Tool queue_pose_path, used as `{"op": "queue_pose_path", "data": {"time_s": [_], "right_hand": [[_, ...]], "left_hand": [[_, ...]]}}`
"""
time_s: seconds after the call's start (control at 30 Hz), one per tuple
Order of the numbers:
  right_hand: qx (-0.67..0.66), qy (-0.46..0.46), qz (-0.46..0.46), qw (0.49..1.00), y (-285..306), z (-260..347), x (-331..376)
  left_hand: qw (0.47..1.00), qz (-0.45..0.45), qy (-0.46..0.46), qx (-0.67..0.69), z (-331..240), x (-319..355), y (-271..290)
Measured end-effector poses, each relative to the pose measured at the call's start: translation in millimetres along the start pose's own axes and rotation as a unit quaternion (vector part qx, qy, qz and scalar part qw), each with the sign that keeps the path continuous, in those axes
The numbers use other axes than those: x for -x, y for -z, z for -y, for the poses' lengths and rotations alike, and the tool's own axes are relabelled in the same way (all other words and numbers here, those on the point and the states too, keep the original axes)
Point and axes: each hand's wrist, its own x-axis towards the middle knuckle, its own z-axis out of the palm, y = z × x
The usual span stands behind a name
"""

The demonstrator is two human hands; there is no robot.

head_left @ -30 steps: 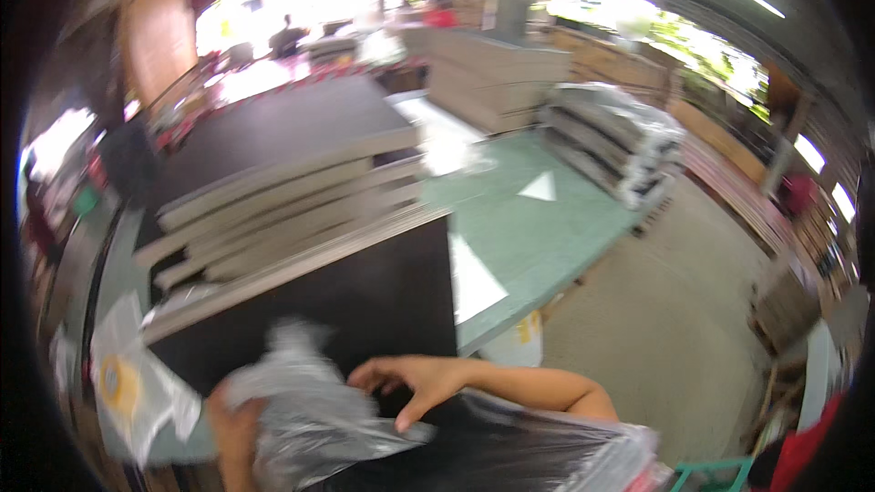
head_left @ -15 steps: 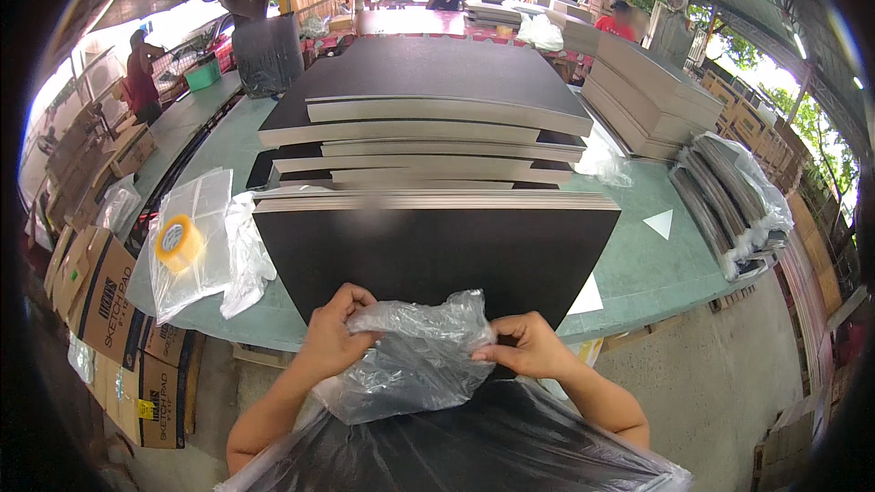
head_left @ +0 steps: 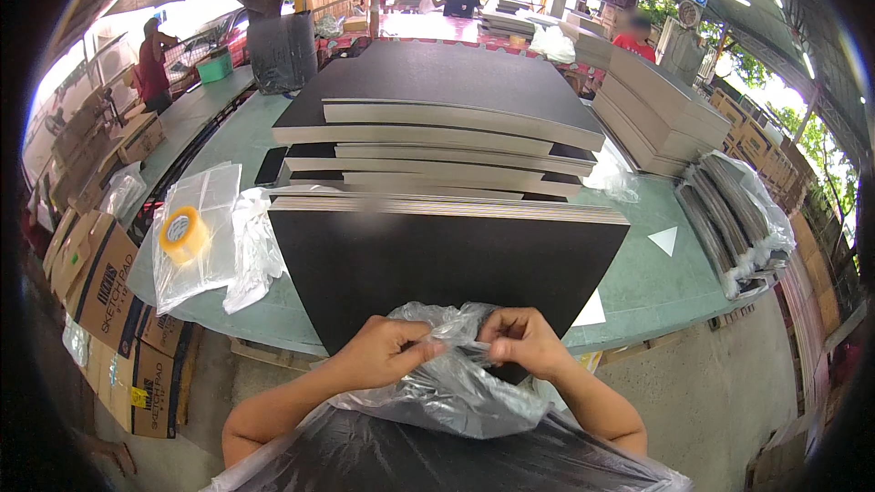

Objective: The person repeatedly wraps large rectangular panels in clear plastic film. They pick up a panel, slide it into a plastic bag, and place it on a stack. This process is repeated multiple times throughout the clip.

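Between my two hands is a clear plastic bag point(head_left: 437, 401), its mouth bunched up near the middle. My left hand point(head_left: 392, 351) pinches the gathered plastic from the left. Close by, my right hand point(head_left: 524, 342) grips the same bag with thumb and curled fingers. The lower part of the bag spreads over my lap. Just beyond my hands a bundle of black boards point(head_left: 447, 255) leans upright at the table's edge, its pale layered top edge showing. Behind it lies a tall stack of black boards point(head_left: 447, 82) with light edges.
On the green table point(head_left: 674, 287), a tape roll point(head_left: 183, 235) rests on flat plastic bags point(head_left: 205, 278) at left. Plastic-wrapped boards point(head_left: 734, 223) lie at right, near grey board stacks point(head_left: 656, 114). Cardboard boxes point(head_left: 96, 282) stand lower left. Other people work farther off.
My hands have drawn closer together, and the bag's mouth is more bunched between them. My left hand has moved right and slightly lower. The view has shifted a little.
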Motion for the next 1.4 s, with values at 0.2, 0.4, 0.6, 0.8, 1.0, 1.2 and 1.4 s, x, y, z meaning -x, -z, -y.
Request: {"op": "queue_pose_path", "data": {"time_s": [0.2,0.4,0.6,0.8,1.0,1.2,1.4], "right_hand": [[-0.147,-0.006,-0.076,0.986,-7.2,16.7,8.7],[-0.415,0.232,-0.328,0.816,81.5,40.4,59.9],[-0.107,0.074,-0.280,0.951,59.1,29.5,64.4],[-0.012,0.002,-0.023,1.000,-25.6,37.2,1.0],[-0.142,0.022,0.003,0.990,-46.1,20.4,5.9],[0.005,-0.005,-0.043,0.999,5.1,30.4,38.5],[0.150,0.200,0.053,0.967,-38.3,67.7,21.4]], "left_hand": [[0.993,0.113,-0.032,0.018,22.1,5.6,-6.0],[0.819,-0.316,0.362,0.313,269.6,219.0,-5.4],[0.589,-0.776,0.225,0.009,266.7,322.2,109.6],[0.953,-0.293,0.075,0.039,18.8,69.8,73.2],[0.989,-0.003,-0.120,-0.084,-14.4,25.5,-9.2],[0.878,-0.431,0.078,-0.194,44.9,88.9,124.5],[0.967,-0.024,-0.186,-0.174,-73.5,34.8,10.2]]}}
